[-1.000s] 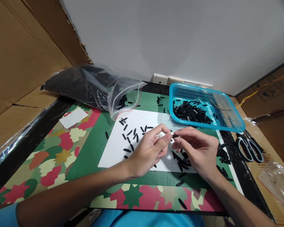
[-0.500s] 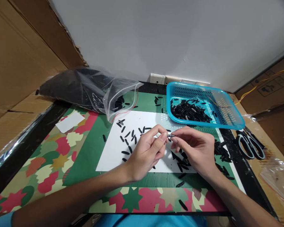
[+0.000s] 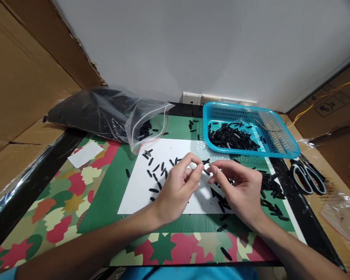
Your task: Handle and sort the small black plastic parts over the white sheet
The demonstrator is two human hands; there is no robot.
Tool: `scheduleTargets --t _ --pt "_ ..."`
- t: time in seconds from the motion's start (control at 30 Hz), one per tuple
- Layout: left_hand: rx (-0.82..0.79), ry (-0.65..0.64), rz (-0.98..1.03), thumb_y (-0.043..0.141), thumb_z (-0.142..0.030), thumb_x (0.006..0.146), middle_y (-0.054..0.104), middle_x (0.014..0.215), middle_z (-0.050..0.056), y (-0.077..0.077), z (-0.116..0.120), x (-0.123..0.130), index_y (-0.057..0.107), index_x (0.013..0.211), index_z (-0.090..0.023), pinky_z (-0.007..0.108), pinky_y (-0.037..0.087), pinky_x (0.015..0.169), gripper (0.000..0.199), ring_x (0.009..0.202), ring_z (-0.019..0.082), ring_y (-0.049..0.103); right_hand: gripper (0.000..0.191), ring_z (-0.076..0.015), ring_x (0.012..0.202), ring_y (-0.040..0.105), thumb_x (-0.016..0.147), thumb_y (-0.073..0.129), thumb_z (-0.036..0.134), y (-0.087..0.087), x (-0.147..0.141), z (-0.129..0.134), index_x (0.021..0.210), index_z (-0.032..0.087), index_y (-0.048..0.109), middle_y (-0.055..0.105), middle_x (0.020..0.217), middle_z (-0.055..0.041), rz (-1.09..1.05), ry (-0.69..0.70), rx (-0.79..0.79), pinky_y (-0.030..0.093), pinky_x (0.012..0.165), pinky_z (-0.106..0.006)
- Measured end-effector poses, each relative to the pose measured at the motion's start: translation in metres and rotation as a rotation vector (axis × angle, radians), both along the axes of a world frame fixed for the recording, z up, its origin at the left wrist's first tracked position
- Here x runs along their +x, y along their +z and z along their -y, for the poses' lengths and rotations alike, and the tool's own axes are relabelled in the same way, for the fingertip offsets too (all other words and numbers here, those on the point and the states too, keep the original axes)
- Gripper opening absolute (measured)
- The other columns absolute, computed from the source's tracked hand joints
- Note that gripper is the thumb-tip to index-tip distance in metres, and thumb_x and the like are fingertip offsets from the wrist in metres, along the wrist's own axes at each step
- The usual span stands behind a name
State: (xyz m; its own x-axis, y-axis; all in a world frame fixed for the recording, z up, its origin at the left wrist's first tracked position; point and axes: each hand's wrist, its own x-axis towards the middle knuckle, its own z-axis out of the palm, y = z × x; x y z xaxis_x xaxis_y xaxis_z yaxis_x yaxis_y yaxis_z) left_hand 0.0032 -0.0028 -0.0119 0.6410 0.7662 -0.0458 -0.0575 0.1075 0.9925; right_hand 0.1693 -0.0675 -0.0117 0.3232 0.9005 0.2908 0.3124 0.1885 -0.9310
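My left hand (image 3: 182,182) is over the white paper sheet (image 3: 134,200), its thumb and forefinger pinched together. Facing it across a narrow gap, my right hand (image 3: 240,186) has its thumb and forefinger brought together too. Whatever sits in either pinch is too small or too hidden to name. Small elongated black pieces (image 3: 154,190) lie scattered on the paper around both hands. More of these pieces form a loose heap (image 3: 270,186) to the right of my right hand.
A blue plastic basket (image 3: 251,153) with many black pieces stands at the back right. A clear zip bag (image 3: 105,112) full of dark pieces lies at the back left. Scissors (image 3: 306,179) rest on the right edge. A white paper scrap (image 3: 85,154) lies at left.
The small dark piece that showed between both hands' fingertips is no longer visible there. My fingertips have drawn slightly apart. The view has shifted a little.
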Motion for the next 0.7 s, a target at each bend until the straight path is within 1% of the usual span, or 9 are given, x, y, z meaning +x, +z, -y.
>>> scheduleTargets --t 0.13,0.27,0.43,0.57,0.7 --pt "0.074 -0.033 -0.085 0.051 -0.048 0.111 0.034 0.056 -0.011 0.000 0.002 -0.002 0.051 0.106 -0.024 0.021 0.021 0.046 0.025 0.046 0.007 0.031 0.010 -0.0133 0.068 0.077 0.100 0.069 0.017 0.001 0.000 0.003 0.100 0.021 0.078 0.081 0.088 -0.0007 0.153 0.002 0.060 0.060 0.065 -0.023" --pt "0.187 -0.067 -0.186 0.044 -0.048 0.113 0.033 0.060 -0.011 0.000 0.003 -0.003 0.051 0.108 -0.024 0.022 0.023 0.049 0.026 0.051 0.008 0.030 0.011 -0.0139 0.074 0.076 0.100 0.067 0.015 0.001 0.002 0.003 0.104 0.020 0.076 0.080 0.092 -0.0017 0.266 0.029 0.089 0.059 0.070 -0.025" --pt "0.296 -0.090 -0.277 0.039 -0.045 0.114 0.034 0.062 -0.010 0.002 0.002 -0.003 0.051 0.110 -0.024 0.023 0.029 0.054 0.024 0.053 0.009 0.036 0.011 -0.0125 0.072 0.074 0.101 0.067 0.015 0.004 0.005 0.003 0.103 0.019 0.076 0.079 0.087 -0.0008 0.263 0.068 0.066 0.056 0.069 -0.024" --pt "0.366 -0.133 -0.347 0.034 -0.041 0.115 0.038 0.065 -0.009 0.004 0.001 -0.004 0.050 0.111 -0.024 0.024 0.033 0.059 0.024 0.056 0.010 0.040 0.014 -0.0118 0.071 0.071 0.102 0.065 0.014 0.007 0.011 0.001 0.100 0.019 0.077 0.077 0.083 -0.0004 0.278 0.140 0.060 0.053 0.069 -0.024" --pt "0.401 -0.185 -0.386 0.030 -0.040 0.115 0.039 0.066 -0.009 0.005 0.000 -0.005 0.048 0.111 -0.024 0.026 0.033 0.060 0.025 0.056 0.011 0.041 0.016 -0.0136 0.068 0.065 0.102 0.063 0.014 0.007 0.020 -0.004 0.100 0.019 0.077 0.073 0.079 -0.0015 0.319 0.223 0.085 0.051 0.066 -0.027"
